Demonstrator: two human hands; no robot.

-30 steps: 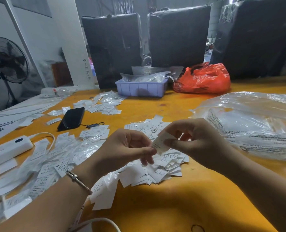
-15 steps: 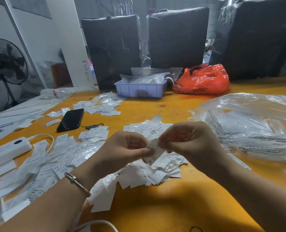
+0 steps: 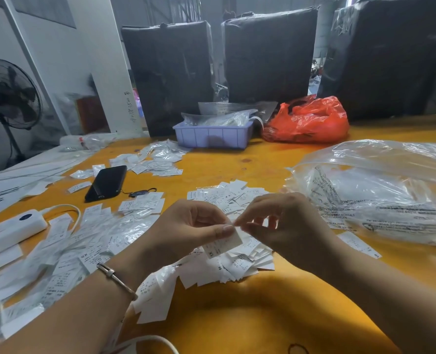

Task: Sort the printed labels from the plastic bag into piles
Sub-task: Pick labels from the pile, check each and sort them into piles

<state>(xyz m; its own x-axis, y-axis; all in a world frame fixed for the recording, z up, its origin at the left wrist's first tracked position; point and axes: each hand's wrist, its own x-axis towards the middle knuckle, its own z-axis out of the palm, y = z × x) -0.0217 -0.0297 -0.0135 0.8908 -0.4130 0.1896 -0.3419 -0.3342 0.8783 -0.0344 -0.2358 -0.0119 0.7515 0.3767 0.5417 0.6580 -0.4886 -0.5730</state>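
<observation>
Yellow tabletop (image 3: 237, 315), strewn with small white printed labels.

Left hand (image 3: 186, 233): thumb and forefinger pinched together on the upper corner of one label (image 3: 223, 245), held just above the nearest pile (image 3: 237, 264); "XL" legible at the label's lower end. Right hand (image 3: 285, 226): fingertips closed on the same label's top edge, touching the left thumb tip. Silver bangle (image 3: 116, 279) on the left wrist.

Nearest pile directly beneath the hands, an "S" readable on one slip. Second pile (image 3: 224, 196) just beyond the hands. Broad spread of labels and clear sleeves (image 3: 84, 238) to the left, one slip marked "XS". Farther pile (image 3: 158, 162) near the tray.

Large clear plastic bag (image 3: 380, 190) at right, lying on its side, more white labels visible inside; multilingual warning text on the film, mostly too small to read, "VERWEDEN" and "NICHT ALS" just made out. Single slip (image 3: 359, 245) marked "S" lying in front of the bag.

Lilac plastic tray (image 3: 211, 136) at the far edge, holding clear bags of labels. Red plastic bag (image 3: 308, 121) just beside it, contents hidden.

Black smartphone (image 3: 107, 182) face up at left. White power strip (image 3: 10, 232) with cable near the left edge. Three black-wrapped bales (image 3: 270, 54) behind the table. Standing fan (image 3: 7, 95) far left.
</observation>
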